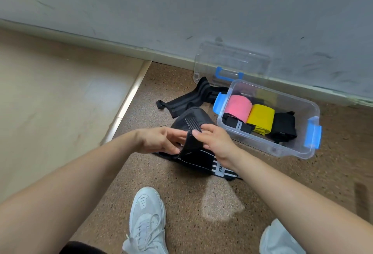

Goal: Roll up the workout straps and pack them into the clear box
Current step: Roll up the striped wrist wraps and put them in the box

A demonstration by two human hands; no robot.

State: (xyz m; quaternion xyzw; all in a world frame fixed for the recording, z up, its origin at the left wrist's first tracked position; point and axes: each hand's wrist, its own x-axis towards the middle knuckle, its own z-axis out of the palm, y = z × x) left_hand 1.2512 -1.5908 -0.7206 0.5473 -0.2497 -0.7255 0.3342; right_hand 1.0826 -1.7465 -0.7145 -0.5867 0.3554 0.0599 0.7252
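Observation:
A black strap with white stripes (201,162) lies on the brown speckled floor in front of me, one end folded up. My left hand (159,140) pinches that raised end from the left. My right hand (214,140) holds it from the right, fingers curled over the top edge. Behind the hands sits a black padded support (193,117). Farther back lies a black and grey striped strap (187,100), flat. The clear box (306,110) with blue latches stands at the right and holds a pink roll (238,108), a yellow roll (261,118) and black rolled straps (284,126).
The clear lid (232,61) with a blue handle leans against the grey wall behind the box. A beige tiled floor lies to the left, edged by a pale strip (129,100). My two white shoes (146,221) stand at the bottom.

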